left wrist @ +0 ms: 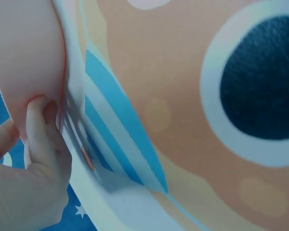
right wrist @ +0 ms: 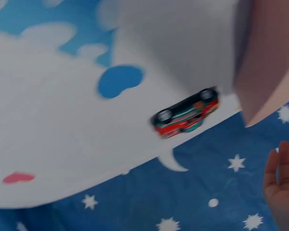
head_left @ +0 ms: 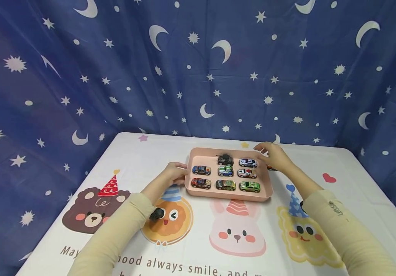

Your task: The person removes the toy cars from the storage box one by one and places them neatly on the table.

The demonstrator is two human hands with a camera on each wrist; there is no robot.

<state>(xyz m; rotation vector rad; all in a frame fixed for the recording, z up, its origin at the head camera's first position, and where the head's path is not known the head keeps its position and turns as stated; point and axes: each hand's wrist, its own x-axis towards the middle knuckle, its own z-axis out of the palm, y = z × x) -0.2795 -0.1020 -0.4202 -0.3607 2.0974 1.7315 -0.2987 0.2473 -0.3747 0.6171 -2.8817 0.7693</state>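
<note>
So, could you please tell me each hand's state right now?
Left hand: holding the pink tray.
Right hand: open, near the tray's far right corner.

A rectangular pink tray (head_left: pixel 214 178) blocks between left hand (head_left: pixel 175 173) and right hand (head_left: pixel 275 155); past a red-green toy car (right wrist: pixel 187 113), white cloth (head_left: pixel 308 165) leaves room outward.

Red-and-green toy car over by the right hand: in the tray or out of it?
Out. The right wrist view shows the toy car on the white tablecloth, outside the pink tray.
</note>
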